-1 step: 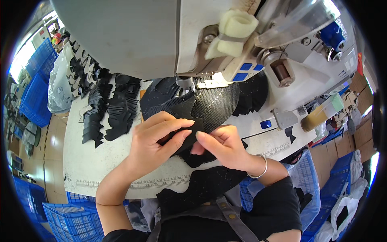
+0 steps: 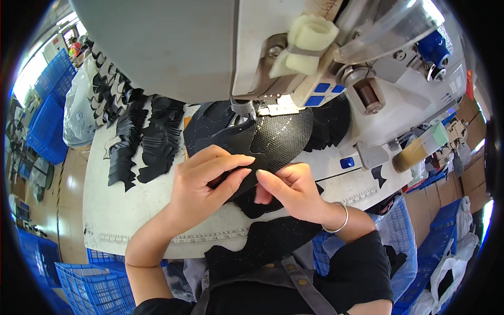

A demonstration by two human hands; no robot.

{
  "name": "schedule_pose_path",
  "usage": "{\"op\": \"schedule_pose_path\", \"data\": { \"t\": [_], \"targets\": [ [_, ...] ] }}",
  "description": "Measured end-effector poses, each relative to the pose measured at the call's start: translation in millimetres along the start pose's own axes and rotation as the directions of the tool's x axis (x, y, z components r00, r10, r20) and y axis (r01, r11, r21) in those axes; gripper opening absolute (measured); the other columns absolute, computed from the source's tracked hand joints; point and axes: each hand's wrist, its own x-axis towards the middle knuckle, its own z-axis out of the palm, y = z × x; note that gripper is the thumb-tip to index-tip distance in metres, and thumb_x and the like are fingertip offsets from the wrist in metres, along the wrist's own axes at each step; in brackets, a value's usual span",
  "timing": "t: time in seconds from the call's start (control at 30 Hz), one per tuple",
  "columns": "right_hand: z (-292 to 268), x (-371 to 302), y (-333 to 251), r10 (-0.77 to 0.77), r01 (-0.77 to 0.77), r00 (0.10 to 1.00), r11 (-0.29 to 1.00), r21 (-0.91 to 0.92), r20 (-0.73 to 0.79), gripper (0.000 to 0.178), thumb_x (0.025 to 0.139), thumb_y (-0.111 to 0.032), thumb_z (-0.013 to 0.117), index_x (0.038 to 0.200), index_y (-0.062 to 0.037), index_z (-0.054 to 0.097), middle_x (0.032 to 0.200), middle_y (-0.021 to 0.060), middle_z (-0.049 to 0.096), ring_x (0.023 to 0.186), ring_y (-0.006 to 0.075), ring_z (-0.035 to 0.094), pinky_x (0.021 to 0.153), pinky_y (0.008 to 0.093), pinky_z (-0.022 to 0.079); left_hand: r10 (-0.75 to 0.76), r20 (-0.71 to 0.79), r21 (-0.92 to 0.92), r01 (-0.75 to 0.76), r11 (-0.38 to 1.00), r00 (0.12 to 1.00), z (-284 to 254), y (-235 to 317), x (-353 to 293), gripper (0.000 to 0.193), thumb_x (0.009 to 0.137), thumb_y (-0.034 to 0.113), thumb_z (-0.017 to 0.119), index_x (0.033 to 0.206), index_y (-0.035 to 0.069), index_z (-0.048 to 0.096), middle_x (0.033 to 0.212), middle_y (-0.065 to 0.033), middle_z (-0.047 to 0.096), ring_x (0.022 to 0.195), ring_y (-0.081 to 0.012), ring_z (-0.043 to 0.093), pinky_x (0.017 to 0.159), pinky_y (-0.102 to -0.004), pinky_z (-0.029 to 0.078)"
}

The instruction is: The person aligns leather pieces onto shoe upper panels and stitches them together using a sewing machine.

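Observation:
A black shoe upper (image 2: pixel 283 134) with a shiny, textured surface lies on the white table under the presser foot (image 2: pixel 242 108) of a sewing machine. At its near edge, my left hand (image 2: pixel 202 178) pinches the black material between thumb and fingers. Just to the right, my right hand (image 2: pixel 294 191) closes on the same edge, its thumb on top and its fingers curled below. The fingertips of both hands are a small gap apart. Beneath them, part of the black material is hidden by my hands.
Stacked black cut pieces (image 2: pixel 160 139) lie left of the machine. Another black piece (image 2: pixel 262 239) hangs over the table's near edge, by a printed ruler (image 2: pixel 210 237). The machine head (image 2: pixel 157 47) looms close above. Blue crates (image 2: pixel 94 289) stand below on the left.

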Motion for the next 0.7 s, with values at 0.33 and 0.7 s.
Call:
{"op": "schedule_pose_path", "data": {
  "t": [0.33,0.7],
  "targets": [
    [-11.2,-7.8,-6.5,0.075,-0.075,0.997,0.997,0.000,-0.029,0.035,0.096,-0.023,0.060,0.077,0.0048,0.070,0.053,0.0003,0.058,0.047,0.0021,0.049,0.042,0.0194,0.035,-0.027,0.045,0.201,0.017,0.980,0.999,-15.1,-3.9,29.4,0.057,0.072,0.029,0.084,0.115,0.000,0.062,0.102,-0.0114,0.064,0.091,-0.0207,0.061,0.081,-0.0327,0.048],
    [-4.2,-10.0,-2.2,0.092,-0.082,0.995,0.974,0.212,-0.039,0.038,0.099,-0.026,0.057,0.079,0.0043,0.069,0.058,0.0029,0.060,0.050,0.0053,0.052,0.046,0.0203,0.039,-0.437,0.466,0.036,0.477,0.878,0.769,-22.8,-14.7,68.2,0.030,0.089,0.026,0.070,0.082,-0.002,0.064,0.070,0.0072,0.052,0.062,0.0000,0.041,0.053,-0.0205,0.034]
  ]
}}
